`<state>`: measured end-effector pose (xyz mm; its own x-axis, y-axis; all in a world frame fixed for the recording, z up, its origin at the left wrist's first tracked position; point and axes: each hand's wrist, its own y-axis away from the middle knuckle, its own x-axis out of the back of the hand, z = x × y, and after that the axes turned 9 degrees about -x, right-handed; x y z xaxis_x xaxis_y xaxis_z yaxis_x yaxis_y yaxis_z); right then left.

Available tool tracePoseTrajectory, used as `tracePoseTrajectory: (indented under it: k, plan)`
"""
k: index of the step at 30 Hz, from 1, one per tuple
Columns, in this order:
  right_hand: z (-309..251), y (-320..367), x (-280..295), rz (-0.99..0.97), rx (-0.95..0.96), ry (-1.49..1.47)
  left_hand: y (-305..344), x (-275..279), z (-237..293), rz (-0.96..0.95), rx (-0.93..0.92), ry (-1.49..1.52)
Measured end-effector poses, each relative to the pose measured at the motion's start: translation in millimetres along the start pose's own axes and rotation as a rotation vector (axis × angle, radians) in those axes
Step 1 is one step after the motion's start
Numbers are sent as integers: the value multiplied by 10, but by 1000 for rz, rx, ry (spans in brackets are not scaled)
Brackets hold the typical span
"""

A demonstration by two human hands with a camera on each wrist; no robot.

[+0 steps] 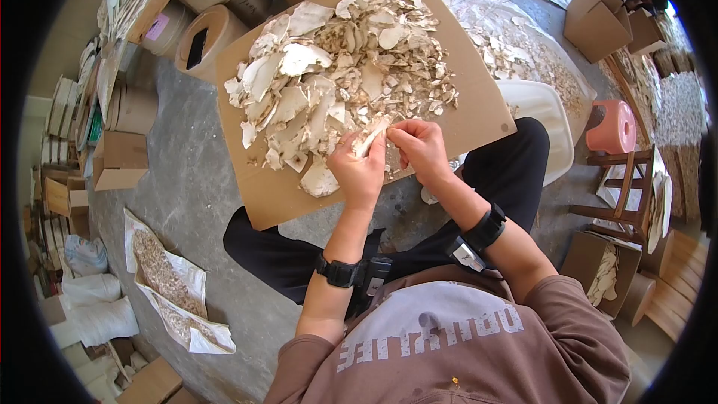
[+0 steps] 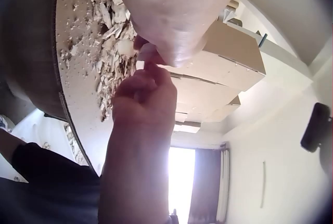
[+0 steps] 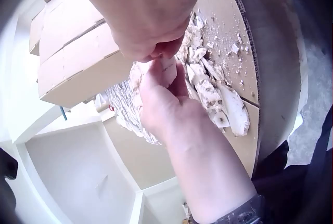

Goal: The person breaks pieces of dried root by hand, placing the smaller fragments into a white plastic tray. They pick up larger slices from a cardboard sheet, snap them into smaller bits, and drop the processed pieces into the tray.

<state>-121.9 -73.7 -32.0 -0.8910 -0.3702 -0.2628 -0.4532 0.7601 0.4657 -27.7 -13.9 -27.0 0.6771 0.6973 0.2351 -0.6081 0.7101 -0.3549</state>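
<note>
A pale, flaky piece (image 1: 368,139) is gripped in the left hand (image 1: 357,172), at the near edge of a heap of similar pieces (image 1: 374,52). Close on its right side, the right hand (image 1: 423,151) pinches at the piece's upper end with curled fingers. The heap lies on a cardboard sheet (image 1: 479,97) over the person's lap. In the right wrist view the piece (image 3: 169,72) shows between the left hand (image 3: 174,114) and the right hand (image 3: 156,21). The left wrist view shows the right hand (image 2: 143,96) meeting the left hand (image 2: 177,16); the fingertips are partly hidden.
A round tub with a phone (image 1: 197,48) on it stands at the upper left. A white bin (image 1: 550,123) and a pink stool (image 1: 613,126) are on the right. Debris-filled sacking (image 1: 176,277) lies on the floor at left, and cardboard boxes (image 1: 597,21) stand around.
</note>
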Motion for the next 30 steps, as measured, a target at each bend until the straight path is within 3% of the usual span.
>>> tracePoseTrajectory:
  k: [3, 5, 6, 8, 9, 10, 11, 12, 13, 14, 17, 19, 22, 26, 30]
  plan:
    - [75, -35, -47, 128, 95, 109, 20, -41, -28, 20, -98, -130]
    - [156, -110, -59, 362, 664, 477, 26, -66, -66, 44, -135, -155]
    - [149, -117, -57, 362, 665, 477, 18, -77, -78, 63, -127, -130]
    - [130, -134, -59, 377, 659, 554, -1, -98, -93, 81, -122, -105]
    - [92, -140, -48, 378, 661, 554, -19, -118, -69, 132, 78, 159]
    - [46, -144, -15, 287, 345, 321, -31, -125, -45, 180, 280, 422]
    - [-6, -147, 20, 190, 30, 88, -40, -98, -22, 181, 279, 422]
    - [-57, -153, 61, 80, -54, -111, -59, -40, 10, 165, 494, 588]
    - [-97, -154, 89, 78, -53, -112, -82, 10, 21, 146, 710, 753]
    - [-128, -149, 118, -28, -124, -220, -66, 35, -87, 139, 763, 827]
    - [-117, -135, 154, -177, -220, -299, -71, 47, -114, 130, 758, 898]
    - [-128, -98, 164, -336, -276, -503, -82, 76, -98, 97, 713, 865]
    - [-95, -162, 228, -485, -233, -447, -113, 158, -55, 6, 630, 769]
    - [-253, -122, 173, -293, -169, -323, -135, 233, -57, -134, 536, 639]
    - [-384, -138, 163, -222, -42, 107, -154, 236, -62, -175, 460, 561]
